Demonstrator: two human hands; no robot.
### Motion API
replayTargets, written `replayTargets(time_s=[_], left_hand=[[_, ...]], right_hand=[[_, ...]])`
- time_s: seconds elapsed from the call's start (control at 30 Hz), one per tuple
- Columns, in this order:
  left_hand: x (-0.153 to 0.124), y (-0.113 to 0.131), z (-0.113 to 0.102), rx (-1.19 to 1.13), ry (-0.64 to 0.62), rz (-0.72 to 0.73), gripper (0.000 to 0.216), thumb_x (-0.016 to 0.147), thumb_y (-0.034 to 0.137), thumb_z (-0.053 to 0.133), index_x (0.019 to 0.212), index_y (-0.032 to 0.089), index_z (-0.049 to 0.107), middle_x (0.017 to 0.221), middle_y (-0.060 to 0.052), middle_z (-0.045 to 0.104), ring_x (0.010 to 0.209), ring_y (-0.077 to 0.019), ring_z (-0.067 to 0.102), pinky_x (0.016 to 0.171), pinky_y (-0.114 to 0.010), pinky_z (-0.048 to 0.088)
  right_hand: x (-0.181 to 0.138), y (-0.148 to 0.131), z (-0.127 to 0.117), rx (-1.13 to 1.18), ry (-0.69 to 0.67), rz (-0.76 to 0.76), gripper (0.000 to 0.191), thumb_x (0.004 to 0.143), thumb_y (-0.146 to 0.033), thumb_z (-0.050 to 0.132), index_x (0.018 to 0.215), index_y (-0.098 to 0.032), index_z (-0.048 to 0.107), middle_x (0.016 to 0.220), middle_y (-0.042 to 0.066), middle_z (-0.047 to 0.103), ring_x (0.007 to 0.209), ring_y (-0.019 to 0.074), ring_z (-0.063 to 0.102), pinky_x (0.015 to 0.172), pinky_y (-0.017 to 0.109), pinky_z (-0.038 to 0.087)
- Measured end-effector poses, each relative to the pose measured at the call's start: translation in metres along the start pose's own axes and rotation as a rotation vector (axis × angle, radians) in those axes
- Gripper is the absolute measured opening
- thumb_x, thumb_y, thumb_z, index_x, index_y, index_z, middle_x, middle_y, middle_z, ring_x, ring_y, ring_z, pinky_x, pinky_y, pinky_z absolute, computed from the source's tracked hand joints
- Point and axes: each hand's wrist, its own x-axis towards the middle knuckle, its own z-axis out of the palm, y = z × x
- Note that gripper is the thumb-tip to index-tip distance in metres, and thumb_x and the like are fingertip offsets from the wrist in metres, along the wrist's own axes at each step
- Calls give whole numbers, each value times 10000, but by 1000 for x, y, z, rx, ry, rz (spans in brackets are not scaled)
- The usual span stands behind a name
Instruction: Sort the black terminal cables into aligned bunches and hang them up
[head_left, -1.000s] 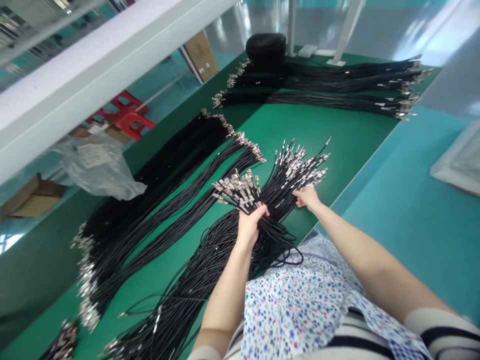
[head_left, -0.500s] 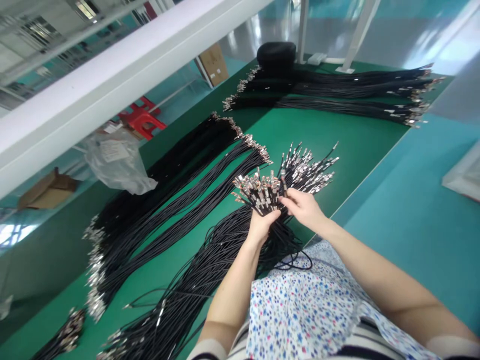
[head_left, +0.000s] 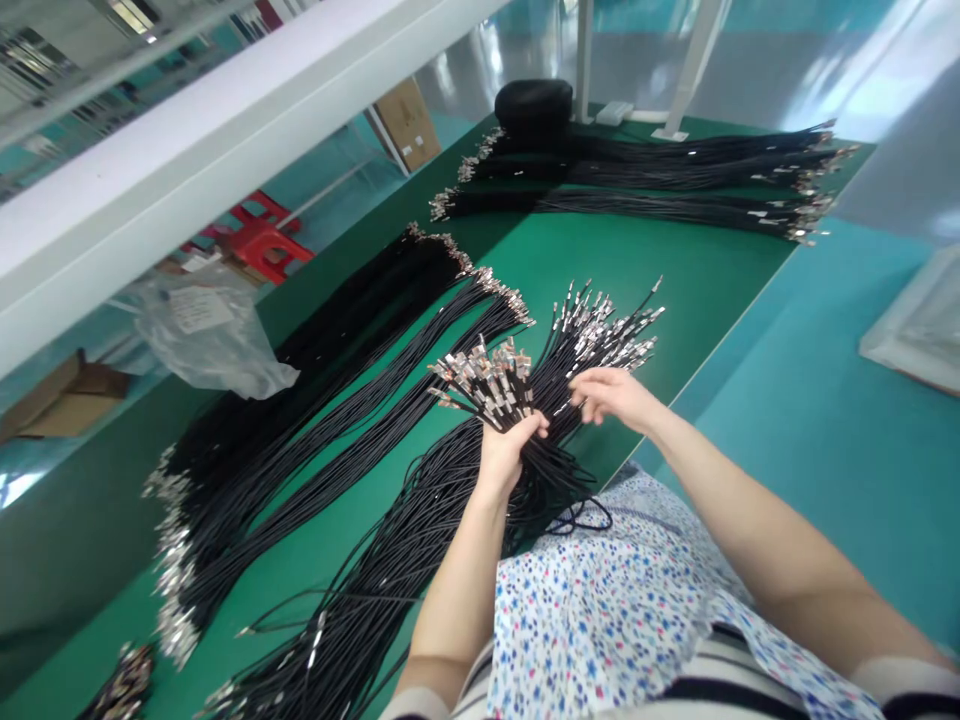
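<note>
My left hand (head_left: 508, 450) is wrapped round a bunch of black cables with metal terminals (head_left: 491, 385), whose copper and silver ends fan out above the fist. To its right, my right hand (head_left: 611, 393) hovers with loosely bent fingers, apart from the bunch, and no cable shows in it. Just beyond that hand lie loose cables with silvery terminals (head_left: 611, 335), spread out on the green table (head_left: 637, 265). From the held bunch, the long black cables (head_left: 405, 540) trail toward the lower left across the tabletop.
More cable bundles (head_left: 352, 390) lie side by side to the left, and others (head_left: 637, 170) at the far end by a black roll (head_left: 534, 103). A white beam (head_left: 225, 120) crosses the upper left. A plastic bag (head_left: 214, 330) sits at the table's left edge, near red stools (head_left: 266, 240).
My right hand has moved right, away from the held bunch; the cable end it was pinching is no longer in its fingers. My left hand keeps its hold. The view has shifted slightly.
</note>
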Motion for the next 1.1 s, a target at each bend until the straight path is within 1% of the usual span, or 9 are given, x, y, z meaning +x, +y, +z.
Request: replayTargets(time_s=[0.03,0.1,0.27,0.4,0.5,0.67,0.8,0.93,1.1], left_hand=[[2,2,0,-14,-11,-21,233,649,206,635,854,108,583,628,-19,559,548,-97,518,569,-236,414],[5,5,1,-55,-2,-55,245,625,198,647,843,112,578,608,-6,542,533,-93,511,562,-237,411],[10,5,2,-111,7,-117,281,556,175,684,800,114,559,721,-15,557,521,-81,513,563,-252,422],[12,1,0,-104,1,-95,241,562,166,682,751,102,548,688,-9,530,518,-80,513,559,-247,421],[12,0,-4,-118,-1,-87,245,561,171,683,748,103,540,683,-8,527,521,-84,517,564,-249,426],[12,0,-7,-95,-28,-65,230,587,195,667,755,102,540,643,-8,530,532,-95,524,559,-241,425],[15,-3,-1,-10,-67,-82,226,599,190,654,792,94,589,760,-64,607,668,-137,570,631,-259,446],[16,-5,3,52,-16,-39,229,576,161,661,795,105,625,856,-68,627,788,-154,576,767,-282,441],[12,-5,0,-9,2,-16,270,580,164,670,844,132,624,868,-43,625,819,-148,578,849,-304,418]], right_hand=[[8,17,-11,-40,199,98,136,749,-248,534,775,-115,547,650,54,615,430,87,529,357,177,363],[23,47,-28,-143,380,255,178,729,-264,570,644,-111,533,506,43,575,343,78,474,311,170,320],[53,84,-32,-320,409,399,339,705,-364,608,497,-116,506,346,48,493,263,85,429,308,176,343],[65,83,-27,-185,390,432,191,679,-207,634,577,-96,517,423,71,551,328,128,508,341,204,418],[59,81,-28,-108,402,423,126,688,-128,605,631,-93,498,461,79,567,359,151,533,352,238,450],[26,69,-25,-24,407,314,108,721,-130,576,673,-110,481,479,48,560,357,128,519,326,212,421],[1,33,-2,41,279,-16,162,765,-276,551,721,-129,499,552,30,583,414,106,537,376,198,430],[-9,-15,29,-198,39,-294,307,796,-386,482,619,-137,518,490,7,547,388,74,490,395,177,383],[-6,-42,37,-411,-86,-374,319,822,-316,433,566,-142,510,431,-28,497,358,49,442,425,163,355]])
